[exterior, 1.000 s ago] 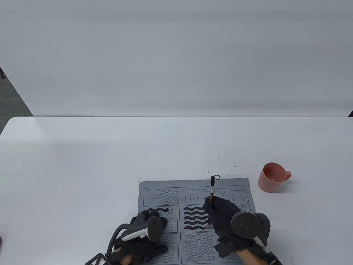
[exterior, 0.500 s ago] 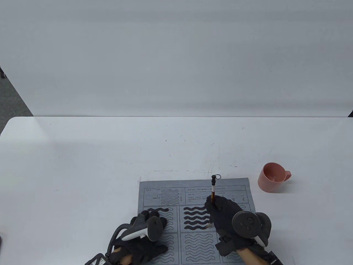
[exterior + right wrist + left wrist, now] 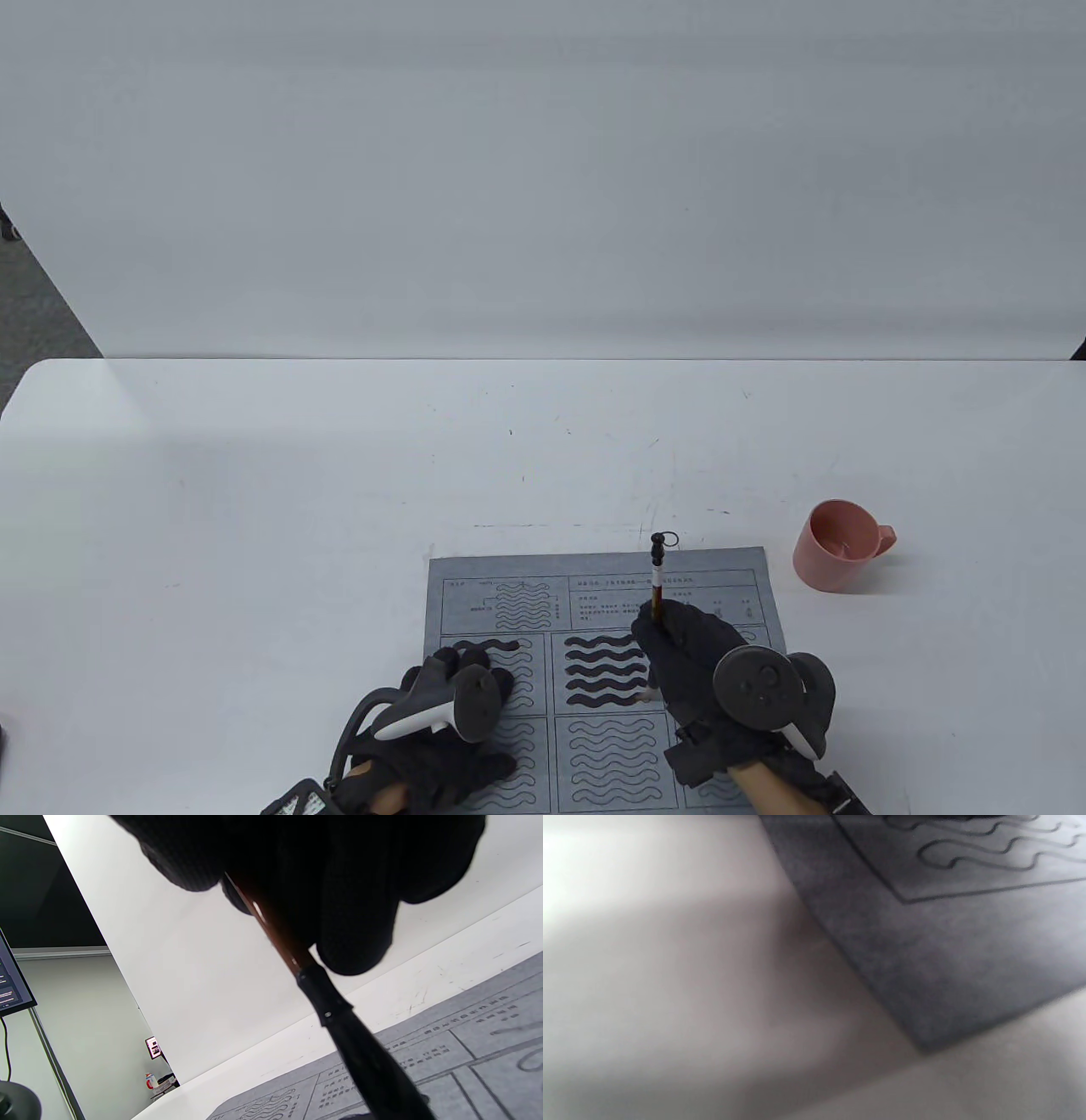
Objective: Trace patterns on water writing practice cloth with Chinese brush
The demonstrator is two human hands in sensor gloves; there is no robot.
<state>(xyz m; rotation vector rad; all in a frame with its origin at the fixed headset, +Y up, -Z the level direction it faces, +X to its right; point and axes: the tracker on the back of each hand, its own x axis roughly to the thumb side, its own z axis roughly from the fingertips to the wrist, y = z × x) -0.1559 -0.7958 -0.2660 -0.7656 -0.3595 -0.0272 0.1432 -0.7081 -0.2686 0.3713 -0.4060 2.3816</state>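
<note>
Brush [image 3: 657,586] in right hand [image 3: 691,658] grip | tip on cloth [image 3: 509,577] | left hand [image 3: 441,747] pressing cloth, fingers spread

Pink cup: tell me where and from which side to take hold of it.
Grip the pink cup by its handle, which sticks out on the side away from the cloth. Come in from the right with the right hand; that hand grips the brush, so it probably must be freed first.

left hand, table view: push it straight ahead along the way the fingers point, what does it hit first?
Nothing solid, likely. The left hand rests on the cloth, fingers pointing toward the far edge; ahead lie only the cloth's printed panels, then bare table. The brush and cup sit off to the right.
</note>
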